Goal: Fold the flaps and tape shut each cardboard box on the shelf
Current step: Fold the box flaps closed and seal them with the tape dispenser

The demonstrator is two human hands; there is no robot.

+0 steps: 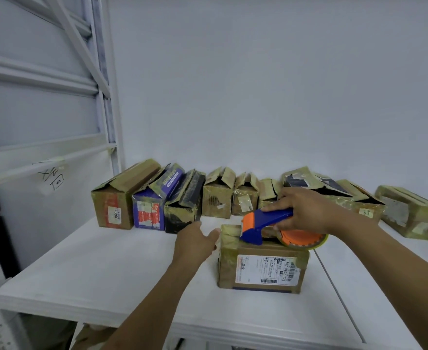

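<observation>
The cardboard box stands near the front of the white shelf, right of centre, apart from the other boxes. Its top flaps lie folded flat. A white shipping label covers most of the face turned to the camera.

The tape dispenser, blue with orange parts, rests on the box top. Its head sits toward the left end of the top, and its tape roll overhangs the right rear of the top.

The right hand is closed on the dispenser handle from above: the fingers curl round the blue grip, and the palm faces down.

The left hand is open and holds nothing. Its fingers are extended and spread, pointing away from the person, just beside the left side of the box. The thumb tip lies at the upper left edge of the box; contact there cannot be confirmed. The two hands are apart, one at each end of the box top.

A row of boxes stands at the back of the shelf against the white wall, several with flaps raised. The white shelf frame rises at the left, with a handwritten paper note stuck below it.
</observation>
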